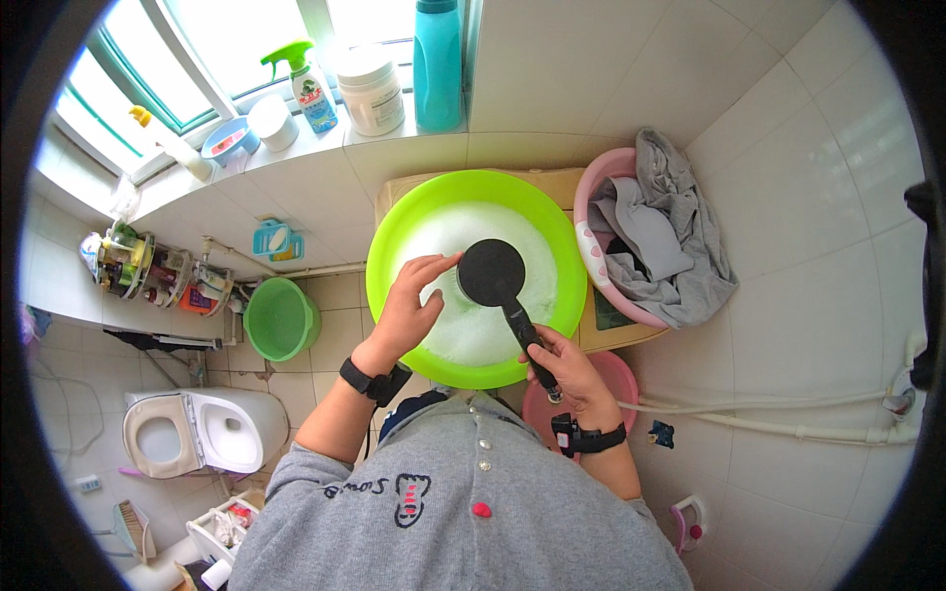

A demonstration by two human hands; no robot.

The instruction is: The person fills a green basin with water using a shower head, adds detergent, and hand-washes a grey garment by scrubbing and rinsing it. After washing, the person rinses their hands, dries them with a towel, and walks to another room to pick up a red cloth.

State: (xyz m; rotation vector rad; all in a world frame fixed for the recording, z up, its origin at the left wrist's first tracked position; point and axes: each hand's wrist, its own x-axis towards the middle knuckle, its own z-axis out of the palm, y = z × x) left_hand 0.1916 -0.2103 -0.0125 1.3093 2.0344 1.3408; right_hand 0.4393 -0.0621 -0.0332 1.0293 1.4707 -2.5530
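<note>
A black shower head (491, 273) hangs over a lime-green basin (394, 340) full of white suds (448, 325). My right hand (572, 372) is wrapped round its handle, with the thumb on top. My left hand (406, 303) has its fingers stretched out and apart. Its index fingertip meets, or nearly meets, the left rim of the shower head; from above I cannot tell whether they touch. The shower head covers part of the foam, and the spray face is hidden from this side.
Right of the basin, a pink basket (594, 231) holds grey clothes (685, 246). Another pink basin (613, 379) sits under my right forearm. A green bucket (282, 318) and a toilet (232, 429) are on the left. Bottles, including a teal one (438, 74), line the windowsill.
</note>
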